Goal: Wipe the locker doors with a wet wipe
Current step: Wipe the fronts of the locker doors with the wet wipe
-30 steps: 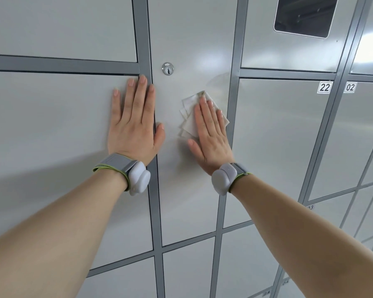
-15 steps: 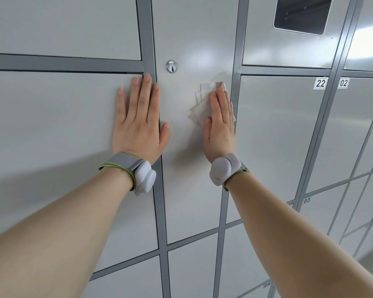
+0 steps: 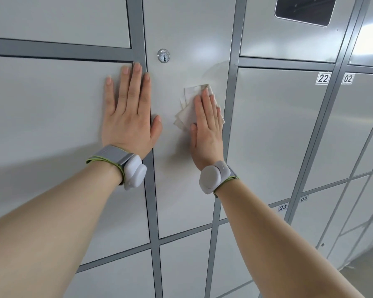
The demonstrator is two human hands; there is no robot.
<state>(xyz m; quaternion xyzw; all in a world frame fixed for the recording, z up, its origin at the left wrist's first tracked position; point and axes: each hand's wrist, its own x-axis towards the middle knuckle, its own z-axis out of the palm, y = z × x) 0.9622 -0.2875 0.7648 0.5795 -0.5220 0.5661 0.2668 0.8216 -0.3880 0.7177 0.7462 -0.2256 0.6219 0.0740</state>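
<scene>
Step in hand: wiping the narrow locker door (image 3: 187,190), the one fitted with a round lock (image 3: 163,55) near its top left corner.

Hands: the right hand (image 3: 207,130) lies flat, fingers straight and together, pressing the wet wipe (image 3: 188,108) against the door. The left hand (image 3: 129,117) is flat and spread on the neighbouring door (image 3: 52,125), its thumb reaching across the frame strip (image 3: 148,93). It holds nothing and appears to be bracing. Each wrist carries a grey band (image 3: 134,173) with a pale rounded unit.

Position of the wipe: on the upper half of the door, close to its right edge, below and to the right of the lock. Its folded corners project beyond the fingertips and the thumb side.

Materials: the doors are smooth, light grey, semi-gloss panels, flat and rectangular. The frame strips are darker brushed metal. The wipe is a thin white sheet, crumpled into uneven layers. A faint curved sheen above it is probably a damp trace.

Recommended practice: keep the palm pressure even and overlap the strokes from edge to edge. Run the wipe into the seam along the right edge and work round the lock. Refold the wipe so that a flat, clean face meets the panel. The lower half of the door, and the numbered doors (image 3: 323,78) to the right, appear yet to be done
</scene>
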